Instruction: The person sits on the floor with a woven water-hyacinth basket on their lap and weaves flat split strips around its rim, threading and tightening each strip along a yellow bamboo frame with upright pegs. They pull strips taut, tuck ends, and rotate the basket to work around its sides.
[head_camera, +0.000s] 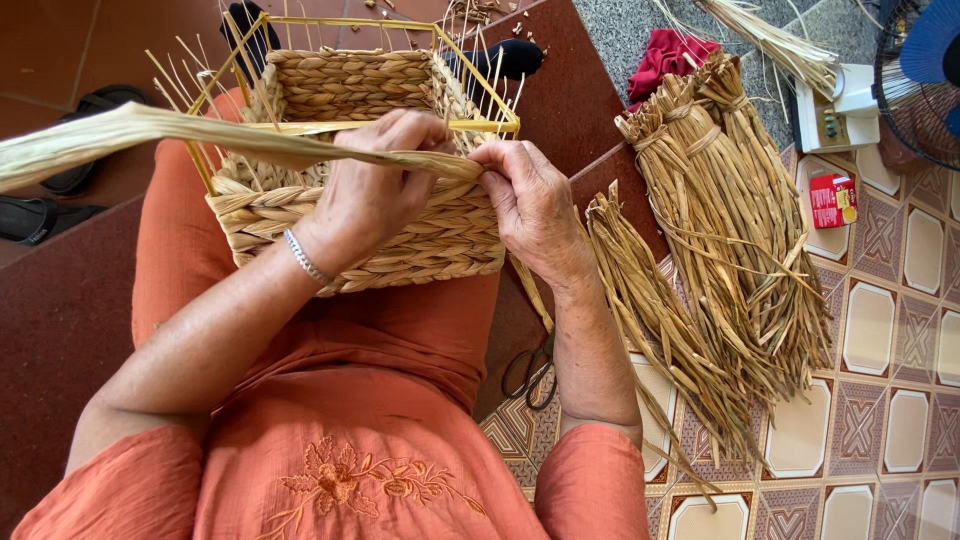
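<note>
A half-woven straw basket (400, 235) on a yellow wire frame (480, 125) rests on my lap. My left hand (375, 185), with a silver bracelet at the wrist, lies over the basket's near wall and grips a long flat strand of dried straw (120, 135) that runs off to the left. My right hand (530, 205) pinches the same strand where it meets the weave at the basket's right corner. Thin upright stakes stick up along the frame.
Bundles of dried straw (720, 230) lie on the patterned tile floor to my right. Scissors (530, 372) rest by my right forearm. A red cloth (665, 55), a small red box (832, 200) and a blue fan (925, 70) sit at the far right. Sandals (60, 190) lie left.
</note>
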